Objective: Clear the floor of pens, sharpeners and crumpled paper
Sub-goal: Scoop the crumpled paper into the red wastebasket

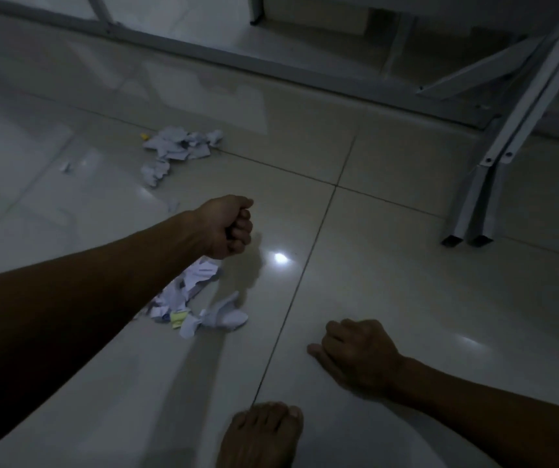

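Observation:
The light is dim. My left hand [227,228] hovers over the tiled floor as a closed fist, and I see nothing sticking out of it. Just below it lies a heap of crumpled paper [192,298], white with a yellowish scrap, partly hidden by my forearm. A second heap of crumpled paper [178,146] lies farther away, with a small yellow object [144,136] at its left edge. My right hand [355,356] rests on the floor at the lower right, fingers loose and holding nothing.
Small paper scraps [65,165] lie at the left. White metal legs of a folding table [477,197] stand at the right, and a frame rail [271,67] runs across the back. My bare foot [261,434] is at the bottom.

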`<state>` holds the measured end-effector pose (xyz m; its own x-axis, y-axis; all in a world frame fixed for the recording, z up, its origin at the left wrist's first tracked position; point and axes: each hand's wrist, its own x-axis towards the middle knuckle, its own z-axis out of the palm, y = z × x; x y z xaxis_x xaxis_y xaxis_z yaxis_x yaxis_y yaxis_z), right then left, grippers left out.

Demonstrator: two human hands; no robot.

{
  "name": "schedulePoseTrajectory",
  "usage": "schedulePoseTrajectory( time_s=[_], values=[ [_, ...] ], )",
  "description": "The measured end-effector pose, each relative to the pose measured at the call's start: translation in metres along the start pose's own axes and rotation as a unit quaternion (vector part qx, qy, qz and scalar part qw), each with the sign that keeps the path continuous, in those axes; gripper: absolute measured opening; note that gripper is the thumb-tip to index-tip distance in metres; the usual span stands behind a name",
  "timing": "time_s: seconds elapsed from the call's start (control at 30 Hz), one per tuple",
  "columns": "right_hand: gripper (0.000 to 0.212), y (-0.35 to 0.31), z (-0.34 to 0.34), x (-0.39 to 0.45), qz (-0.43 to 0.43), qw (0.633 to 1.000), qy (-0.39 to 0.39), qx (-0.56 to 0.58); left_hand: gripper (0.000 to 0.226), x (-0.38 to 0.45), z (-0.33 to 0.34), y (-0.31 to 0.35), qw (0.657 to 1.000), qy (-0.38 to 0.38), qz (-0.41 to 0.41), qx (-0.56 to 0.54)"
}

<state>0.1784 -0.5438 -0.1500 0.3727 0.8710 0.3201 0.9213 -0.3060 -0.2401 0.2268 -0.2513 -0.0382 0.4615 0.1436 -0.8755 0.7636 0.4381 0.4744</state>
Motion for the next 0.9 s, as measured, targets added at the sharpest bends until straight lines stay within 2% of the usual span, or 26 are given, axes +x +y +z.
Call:
schedulePoseTrajectory(
  time_s=[0.2,0.33,0.37,0.47,0.57,0.63,0.77,0.83,0.9],
  values=[
    [0.032,-0.018,0.012,0.065,0.011,0.993,-0.002,0.12,0.049,-0.036,-0.068,-0.019,0.993,0.086,0.03,-0.073],
    [0.018,-0.05,0.009,0.112,0.07,0.99,0.032,0.122,0.044,-0.06,-0.122,-0.043,0.978,0.199,0.048,-0.049],
    [0.023,-0.058,0.008,0.122,0.09,0.987,0.035,0.129,0.042,-0.067,-0.137,-0.048,0.968,0.244,0.058,-0.028],
    [0.057,-0.074,0.014,0.136,0.127,0.981,-0.006,0.146,0.035,-0.082,-0.177,-0.062,0.914,0.39,0.101,0.046],
    [0.084,-0.084,0.023,0.138,0.118,0.985,-0.06,0.109,0.029,-0.083,-0.211,-0.084,0.864,0.487,0.124,0.034],
    [0.094,-0.091,0.03,0.139,0.114,0.987,-0.078,0.08,0.036,-0.074,-0.225,-0.107,0.832,0.54,0.127,0.028],
    [0.107,-0.099,0.045,0.15,0.145,0.983,-0.093,0.068,0.04,-0.058,-0.213,-0.142,0.786,0.582,0.16,0.133],
    [0.111,-0.103,0.052,0.158,0.156,0.981,-0.09,0.07,0.046,-0.049,-0.199,-0.149,0.788,0.567,0.177,0.161],
    [0.117,-0.109,0.058,0.165,0.17,0.978,-0.093,0.072,0.064,-0.036,-0.191,-0.15,0.79,0.547,0.18,0.212]
  ],
)
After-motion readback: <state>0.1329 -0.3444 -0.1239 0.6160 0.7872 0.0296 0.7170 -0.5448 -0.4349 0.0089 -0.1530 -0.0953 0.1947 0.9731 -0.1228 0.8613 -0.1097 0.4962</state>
